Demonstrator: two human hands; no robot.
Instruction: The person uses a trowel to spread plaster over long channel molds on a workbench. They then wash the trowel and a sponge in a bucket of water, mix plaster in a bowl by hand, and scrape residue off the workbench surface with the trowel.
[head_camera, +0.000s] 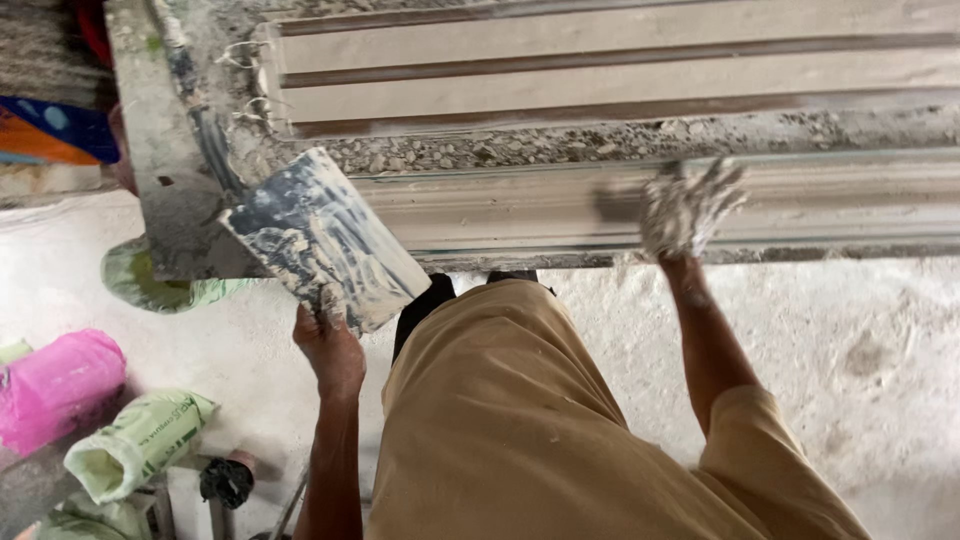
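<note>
Gripping a flat plaster-smeared board (325, 238) by its lower corner, the left hand (330, 345) tilts it face-up, likely to keep wet mix handy. Off to its right, the right hand (685, 210) (blurred, caked white) spreads open fingers onto the ridged moulding (850, 195), grasping nothing; above lies gritty, pebbled cement.

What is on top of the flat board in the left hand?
Grey-white plaster smears cover the board; the left hand grips its lower edge. The right hand, plaster-coated, presses the moulding, hiding what lies beneath.
</note>
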